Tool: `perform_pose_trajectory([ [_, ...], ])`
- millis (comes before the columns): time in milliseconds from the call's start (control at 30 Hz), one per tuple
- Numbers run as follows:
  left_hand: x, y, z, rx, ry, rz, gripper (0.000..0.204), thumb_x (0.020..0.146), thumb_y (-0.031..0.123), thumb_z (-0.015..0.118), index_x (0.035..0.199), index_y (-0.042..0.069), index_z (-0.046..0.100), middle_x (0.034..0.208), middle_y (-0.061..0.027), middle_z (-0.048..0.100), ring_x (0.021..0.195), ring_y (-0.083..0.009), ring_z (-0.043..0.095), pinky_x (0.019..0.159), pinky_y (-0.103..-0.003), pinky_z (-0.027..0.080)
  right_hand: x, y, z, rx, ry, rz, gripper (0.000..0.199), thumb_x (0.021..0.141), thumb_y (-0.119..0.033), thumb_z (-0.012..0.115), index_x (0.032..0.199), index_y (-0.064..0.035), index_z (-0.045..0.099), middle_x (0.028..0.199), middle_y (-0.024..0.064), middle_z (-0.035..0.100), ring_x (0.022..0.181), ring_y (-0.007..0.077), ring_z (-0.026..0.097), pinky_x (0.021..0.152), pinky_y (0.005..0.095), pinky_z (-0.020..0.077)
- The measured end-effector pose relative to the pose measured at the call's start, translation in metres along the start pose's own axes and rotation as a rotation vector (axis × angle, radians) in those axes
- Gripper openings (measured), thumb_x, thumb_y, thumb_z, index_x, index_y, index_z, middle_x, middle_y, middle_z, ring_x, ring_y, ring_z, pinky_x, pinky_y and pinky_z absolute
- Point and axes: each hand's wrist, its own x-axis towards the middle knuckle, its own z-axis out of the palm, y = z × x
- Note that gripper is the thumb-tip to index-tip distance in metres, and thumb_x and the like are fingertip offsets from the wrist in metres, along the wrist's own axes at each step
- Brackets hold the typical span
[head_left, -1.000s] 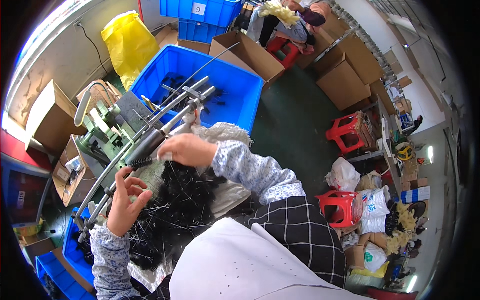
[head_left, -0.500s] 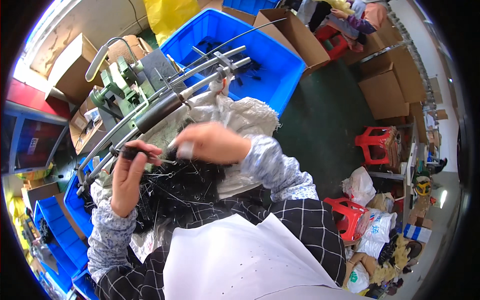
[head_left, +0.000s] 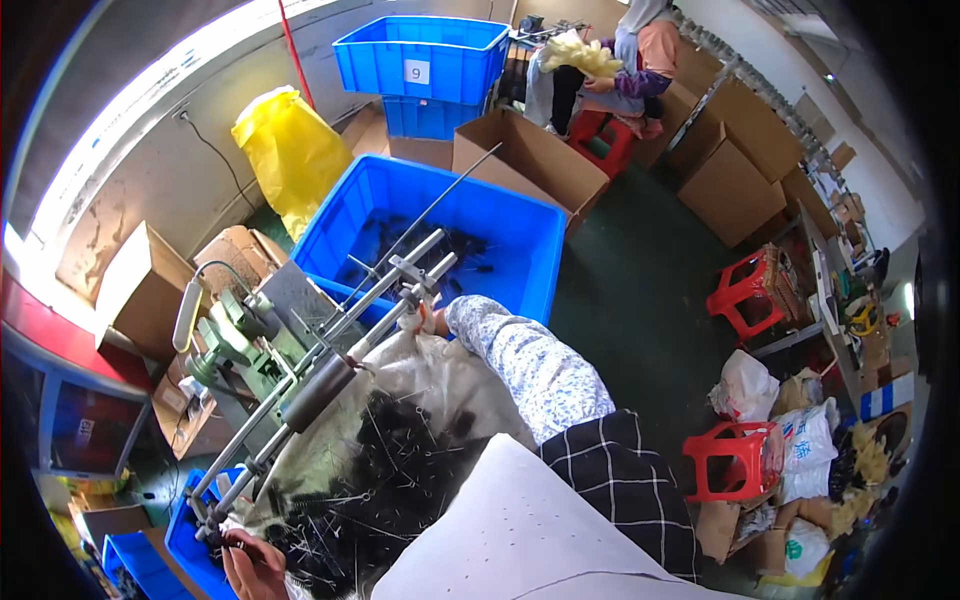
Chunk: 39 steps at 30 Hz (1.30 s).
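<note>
A heap of small black wire brushes (head_left: 400, 480), with thin twisted stems ending in loops, lies on a whitish woven sack (head_left: 465, 375) across my lap. At the lower end of the machine's metal rails, my left hand (head_left: 258, 568) is curled, with a dark tuft like a black brush at its fingertips; its detail is blurred. My right arm reaches forward to the upper rail end. Only a sliver of my right hand (head_left: 440, 322) shows there beside the clamp (head_left: 412, 275); its fingers are hidden behind the sleeve and rail.
A green machine (head_left: 235, 335) with a lamp and a dark cylinder (head_left: 318, 393) on rails stands at left. Beyond the rails is a blue bin (head_left: 535, 240) holding black brushes; another blue bin (head_left: 185, 545) sits lower left. Red stools (head_left: 735, 462) stand at right. A person sits far off.
My hands have parted from above the heap. The left went down to the lower rail end, the right forward to the upper rail end. The view has shifted, showing more of the far side.
</note>
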Motion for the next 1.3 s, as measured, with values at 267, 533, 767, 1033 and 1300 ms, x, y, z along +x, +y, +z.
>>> perform_pose_trajectory([
  [267, 0.006, 0.001, 0.006, 0.005, 0.053, 0.017, 0.038, 0.091, 0.041, 0.048, 0.099, 0.004, 0.053, 0.071, -0.0055, 0.052, 0.062, -0.0134, 0.045, 0.056, -0.025, 0.036, -0.008, -0.011, -0.002, 0.019, -0.043, 0.055, 0.023, 0.081, -0.027, 0.053, 0.084, -0.0099, 0.067, 0.091, 0.0166, 0.065, 0.086, 0.0331, 0.061, 0.075, 0.0406, 0.0484],
  [533, 0.009, 0.002, 0.010, 0.006, -0.012, -0.067, 0.037, 0.092, 0.040, 0.048, 0.100, 0.003, 0.051, 0.067, -0.0059, 0.049, 0.060, -0.0135, 0.043, 0.056, -0.026, 0.035, -0.023, -0.017, 0.004, 0.120, -0.075, 0.017, 0.023, 0.081, -0.027, 0.053, 0.085, -0.0098, 0.067, 0.092, 0.0165, 0.064, 0.086, 0.0329, 0.061, 0.075, 0.0403, 0.0483],
  [767, 0.010, 0.002, 0.021, 0.046, 0.018, -0.134, 0.033, 0.093, 0.035, 0.047, 0.104, 0.004, 0.050, 0.069, -0.0062, 0.049, 0.061, -0.0128, 0.043, 0.056, -0.026, 0.035, -0.025, -0.026, 0.008, 0.197, -0.090, -0.032, 0.023, 0.082, -0.027, 0.053, 0.086, -0.0097, 0.067, 0.093, 0.0164, 0.064, 0.086, 0.0328, 0.061, 0.075, 0.0400, 0.0482],
  [1033, 0.019, 0.008, 0.035, 0.165, -0.057, -0.162, 0.033, 0.094, 0.036, 0.046, 0.099, 0.004, 0.051, 0.065, -0.0040, 0.049, 0.057, -0.0108, 0.042, 0.053, -0.023, 0.033, -0.026, -0.031, 0.008, 0.243, -0.090, -0.060, 0.023, 0.082, -0.027, 0.053, 0.087, -0.0096, 0.066, 0.093, 0.0163, 0.064, 0.087, 0.0327, 0.061, 0.076, 0.0397, 0.0481],
  [1300, 0.016, -0.002, 0.020, 0.690, -0.132, 0.199, 0.026, 0.094, 0.030, 0.047, 0.099, 0.004, 0.051, 0.069, -0.0051, 0.050, 0.061, -0.0124, 0.044, 0.055, -0.024, 0.035, -0.026, -0.036, 0.008, 0.264, -0.084, -0.077, 0.023, 0.082, -0.027, 0.053, 0.088, -0.0095, 0.066, 0.094, 0.0162, 0.064, 0.087, 0.0325, 0.061, 0.076, 0.0394, 0.0480],
])
